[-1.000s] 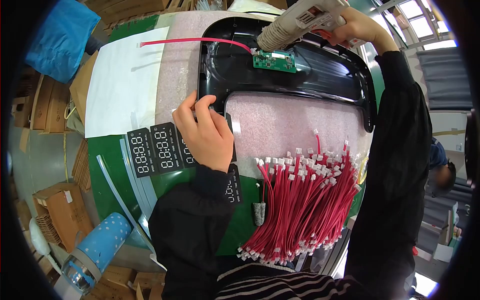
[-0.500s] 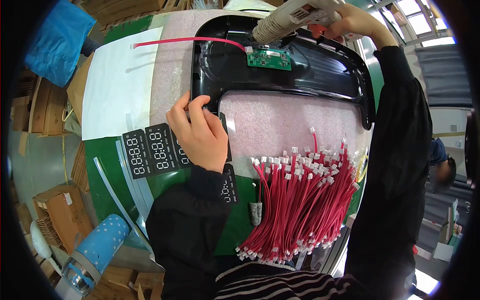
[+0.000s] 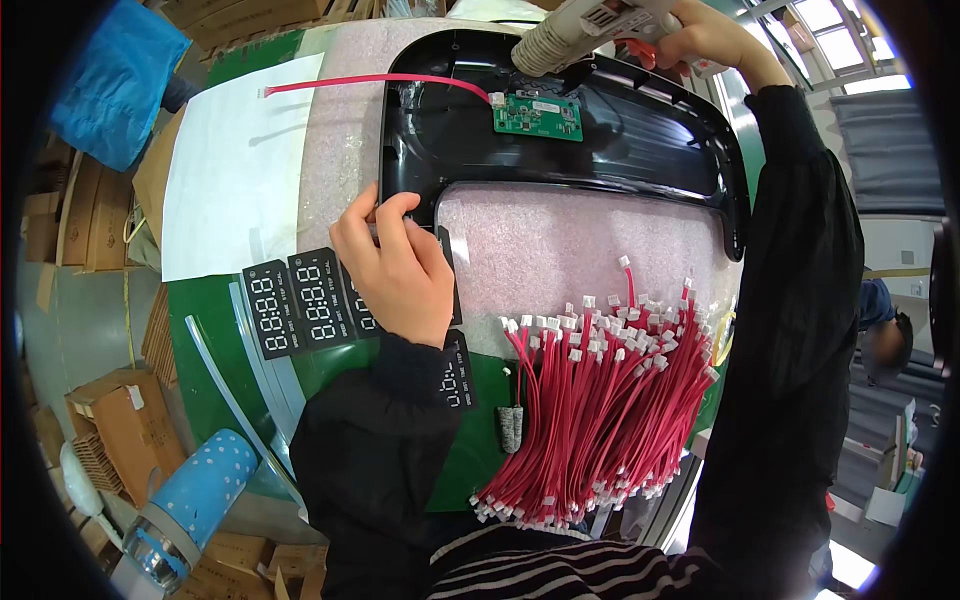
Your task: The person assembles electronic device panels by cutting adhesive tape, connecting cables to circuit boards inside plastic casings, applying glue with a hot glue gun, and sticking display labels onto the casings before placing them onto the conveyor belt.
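Observation:
A black, curved plastic housing point(image 3: 620, 140) lies on the table, hollow side up. My left hand point(image 3: 395, 270) grips the end of its left leg with bent fingers. High at the right, my right hand point(image 3: 700, 45) is wrapped round a pale gun-shaped tool point(image 3: 590, 25) with a ribbed nose and a red trigger part. The nose points at the housing's upper inner edge; whether it touches is unclear. Inside the housing sits a green circuit board point(image 3: 540, 117), with a red cable point(image 3: 370, 78) plugged in at its left and stretching over a white sheet point(image 3: 230, 180).
A big bundle of red cables point(image 3: 600, 410) with white connectors lies near my body. Black display panels point(image 3: 318, 300) lie partly under my left hand and forearm. Clear strips point(image 3: 235, 395) and a blue dotted bottle point(image 3: 205, 480) are at the left. Another person point(image 3: 885, 330) is at the right.
The gun-shaped tool has shifted slightly up and right with my right hand, showing more of the housing above the board. My left hand has stayed almost still.

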Demonstrator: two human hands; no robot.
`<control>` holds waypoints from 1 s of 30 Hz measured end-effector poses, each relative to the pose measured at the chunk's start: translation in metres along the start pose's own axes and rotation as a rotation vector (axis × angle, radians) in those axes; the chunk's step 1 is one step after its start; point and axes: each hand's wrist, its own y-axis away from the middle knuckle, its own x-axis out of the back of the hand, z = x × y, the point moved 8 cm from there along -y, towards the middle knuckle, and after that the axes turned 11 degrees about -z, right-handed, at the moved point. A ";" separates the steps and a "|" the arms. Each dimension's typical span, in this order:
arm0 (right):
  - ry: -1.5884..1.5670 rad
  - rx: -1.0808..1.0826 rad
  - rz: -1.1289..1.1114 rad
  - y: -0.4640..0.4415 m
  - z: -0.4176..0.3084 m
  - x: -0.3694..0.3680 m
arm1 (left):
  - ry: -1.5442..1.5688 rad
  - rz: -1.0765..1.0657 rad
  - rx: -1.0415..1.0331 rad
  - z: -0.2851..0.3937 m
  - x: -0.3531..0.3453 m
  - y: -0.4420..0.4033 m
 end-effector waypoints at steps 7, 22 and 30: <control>0.012 -0.031 -0.060 -0.002 0.005 0.001 | 0.008 -0.012 0.002 0.000 0.000 0.000; 0.007 0.010 -0.081 -0.012 0.010 0.004 | 0.008 -0.022 0.005 -0.001 -0.001 0.000; 0.015 0.394 -0.152 -0.027 0.004 -0.003 | 0.064 0.036 0.020 -0.004 0.001 -0.001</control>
